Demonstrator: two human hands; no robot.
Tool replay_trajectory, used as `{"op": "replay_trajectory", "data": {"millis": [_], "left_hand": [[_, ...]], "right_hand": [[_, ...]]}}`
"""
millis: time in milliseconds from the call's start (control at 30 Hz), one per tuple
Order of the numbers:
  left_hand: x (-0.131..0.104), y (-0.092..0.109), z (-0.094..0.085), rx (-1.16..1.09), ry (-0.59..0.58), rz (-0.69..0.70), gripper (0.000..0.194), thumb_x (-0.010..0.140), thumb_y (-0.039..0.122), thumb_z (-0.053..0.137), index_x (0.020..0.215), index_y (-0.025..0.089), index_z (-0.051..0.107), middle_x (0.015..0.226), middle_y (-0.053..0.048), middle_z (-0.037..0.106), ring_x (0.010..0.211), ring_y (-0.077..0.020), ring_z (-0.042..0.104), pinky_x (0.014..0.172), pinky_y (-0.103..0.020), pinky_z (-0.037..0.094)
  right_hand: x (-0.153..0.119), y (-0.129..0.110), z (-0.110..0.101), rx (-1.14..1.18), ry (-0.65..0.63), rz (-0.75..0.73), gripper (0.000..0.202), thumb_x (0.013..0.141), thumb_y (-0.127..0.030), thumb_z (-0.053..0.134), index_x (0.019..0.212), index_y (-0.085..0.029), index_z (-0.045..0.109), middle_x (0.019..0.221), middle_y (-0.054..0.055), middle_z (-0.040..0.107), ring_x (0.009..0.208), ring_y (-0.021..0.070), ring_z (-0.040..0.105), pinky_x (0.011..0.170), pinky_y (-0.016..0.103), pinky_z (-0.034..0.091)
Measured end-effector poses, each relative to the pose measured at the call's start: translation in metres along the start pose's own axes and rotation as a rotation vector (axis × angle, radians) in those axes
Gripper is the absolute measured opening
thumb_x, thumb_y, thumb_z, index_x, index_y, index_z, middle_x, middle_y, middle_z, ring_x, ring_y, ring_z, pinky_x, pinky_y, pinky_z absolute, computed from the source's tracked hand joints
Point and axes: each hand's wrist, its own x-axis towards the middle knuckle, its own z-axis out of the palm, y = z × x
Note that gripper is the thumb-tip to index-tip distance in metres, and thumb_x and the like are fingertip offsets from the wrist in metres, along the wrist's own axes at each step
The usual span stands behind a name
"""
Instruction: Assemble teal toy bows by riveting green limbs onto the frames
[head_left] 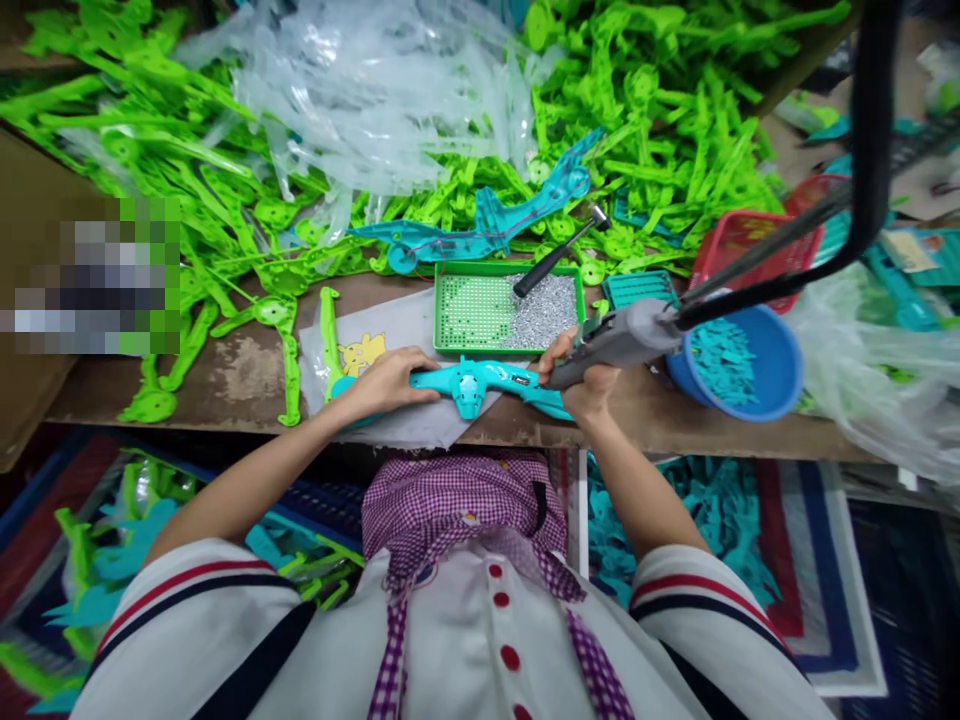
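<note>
A teal plastic part with a rounded bulge in its middle lies across the front of the bench. My left hand grips its left arm, fingers closed over it. In my right hand is a grey electric screwdriver, its tip end over the part's right arm; the tip itself is hidden. Just behind the part stands a green tray with small silver screws in its right side. A hammer with a black handle rests across the tray.
Piles of lime-green plastic parts and clear plastic bags cover the back. To the right are a blue bowl of small teal pieces and a red basket. A black cable runs from the screwdriver. Crates of parts sit below.
</note>
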Motion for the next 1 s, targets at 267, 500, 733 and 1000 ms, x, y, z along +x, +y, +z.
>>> {"op": "replay_trajectory", "data": {"millis": [267, 500, 733, 1000], "left_hand": [[-0.001, -0.004, -0.001, -0.011, 0.006, 0.051, 0.035, 0.076, 0.038, 0.08, 0.106, 0.022, 0.071, 0.105, -0.007, 0.073, 0.096, -0.025, 0.069, 0.089, -0.044, 0.055], [0.007, 0.044, -0.009, -0.291, 0.394, 0.24, 0.074, 0.074, 0.064, 0.077, 0.133, 0.028, 0.051, 0.129, -0.012, 0.061, 0.108, -0.0258, 0.066, 0.091, -0.044, 0.057], [0.068, 0.1, -0.033, -0.663, 0.502, 0.425, 0.054, 0.085, 0.072, 0.06, 0.12, 0.032, 0.055, 0.104, -0.004, 0.065, 0.1, -0.0238, 0.07, 0.083, -0.042, 0.06], [0.062, 0.082, -0.027, -0.735, 0.695, 0.498, 0.033, 0.084, 0.046, 0.077, 0.104, 0.032, 0.055, 0.096, 0.002, 0.057, 0.079, -0.0123, 0.065, 0.07, -0.028, 0.057]], "right_hand": [[0.008, -0.013, 0.035, -0.159, 0.402, -0.185, 0.064, 0.07, -0.088, 0.053, 0.089, -0.027, 0.06, 0.064, -0.002, 0.056, 0.054, 0.0147, 0.059, 0.052, 0.031, 0.053], [0.002, -0.04, 0.056, -0.433, 0.083, -0.328, 0.035, 0.086, -0.054, 0.066, 0.111, -0.03, 0.066, 0.101, 0.003, 0.068, 0.094, 0.0202, 0.067, 0.085, 0.041, 0.059], [0.021, -0.07, -0.155, -0.921, 0.508, -0.279, 0.015, 0.089, -0.037, 0.066, 0.094, -0.024, 0.073, 0.088, 0.002, 0.066, 0.061, 0.0118, 0.056, 0.064, 0.03, 0.046], [0.039, -0.052, -0.289, -1.162, 0.432, -0.079, 0.039, 0.07, -0.027, 0.084, 0.045, -0.023, 0.055, 0.047, -0.008, 0.031, 0.046, 0.0077, 0.012, 0.054, 0.033, 0.016]]}}
